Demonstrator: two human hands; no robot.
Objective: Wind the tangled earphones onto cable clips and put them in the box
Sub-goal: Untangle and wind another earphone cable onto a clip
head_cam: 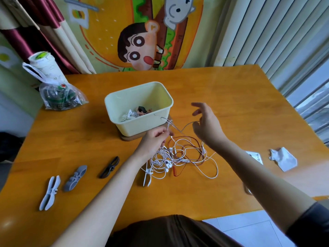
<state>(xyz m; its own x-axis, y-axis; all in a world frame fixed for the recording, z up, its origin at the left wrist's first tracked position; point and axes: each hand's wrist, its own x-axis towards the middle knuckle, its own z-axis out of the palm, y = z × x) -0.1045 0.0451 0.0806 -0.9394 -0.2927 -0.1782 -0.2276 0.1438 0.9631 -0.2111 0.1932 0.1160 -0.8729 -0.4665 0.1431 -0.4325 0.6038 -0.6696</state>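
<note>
Head view: the tangled earphones (168,162) lie in a loose white and red heap at the middle of the surface (231,107), on the near side of the cream box (142,127). The left hand (154,141) pinches white strands at the heap's left side, fingers closed on them. The right hand (207,124) lifts one strand between thumb and a curled finger, its other fingers spread. Three clips (75,178), white, grey and black, lie toward the near left edge; a fourth white clip (147,177) touches the heap.
</note>
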